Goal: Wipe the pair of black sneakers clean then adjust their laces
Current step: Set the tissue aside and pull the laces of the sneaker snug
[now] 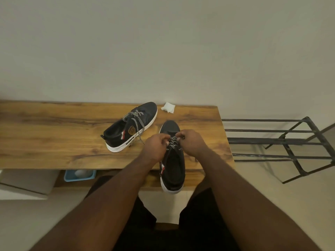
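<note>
lengthwise, near sneaker (172, 160) points toe away; left hand (154, 147) and right hand (192, 142) pinch its laces (173, 142).

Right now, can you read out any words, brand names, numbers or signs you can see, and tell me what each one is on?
No text can be read here.
Gold shield badge on the side of the far sneaker: it may carry lettering, but it is too small and blurred to read.
Red and white stripe tag on the same sneaker: stripes only, no letters visible.
Near sneaker, white wipe, wooden table: no print visible.
</note>
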